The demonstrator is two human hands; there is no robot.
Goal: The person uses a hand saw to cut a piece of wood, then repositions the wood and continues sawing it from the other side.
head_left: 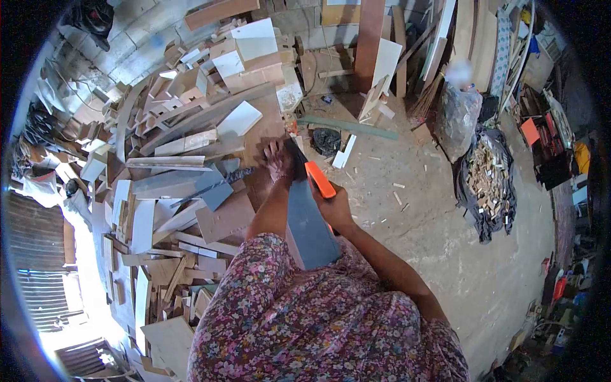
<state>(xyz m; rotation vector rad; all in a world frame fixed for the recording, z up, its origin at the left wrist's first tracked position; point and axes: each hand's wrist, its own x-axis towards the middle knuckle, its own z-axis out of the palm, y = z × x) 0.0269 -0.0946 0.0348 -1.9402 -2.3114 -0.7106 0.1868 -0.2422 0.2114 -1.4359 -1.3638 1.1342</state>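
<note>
My right hand [334,207] is closed round the orange handle [320,180] of a handsaw, whose dark blade [296,156] points away from me. A long grey-blue board [307,219] lies below the saw and runs back toward my lap. My left hand [277,160] presses down with spread fingers just left of the blade, on or beside a brown wooden board [259,184]. Whether the saw teeth are in the wood cannot be made out.
Stacked wood offcuts [172,216] fill the left side. A black bag of wood scraps [489,178] and a clear plastic bag [459,114] stand on the right. Tall planks [369,44] lean at the back. Small chips dot the concrete floor [420,235].
</note>
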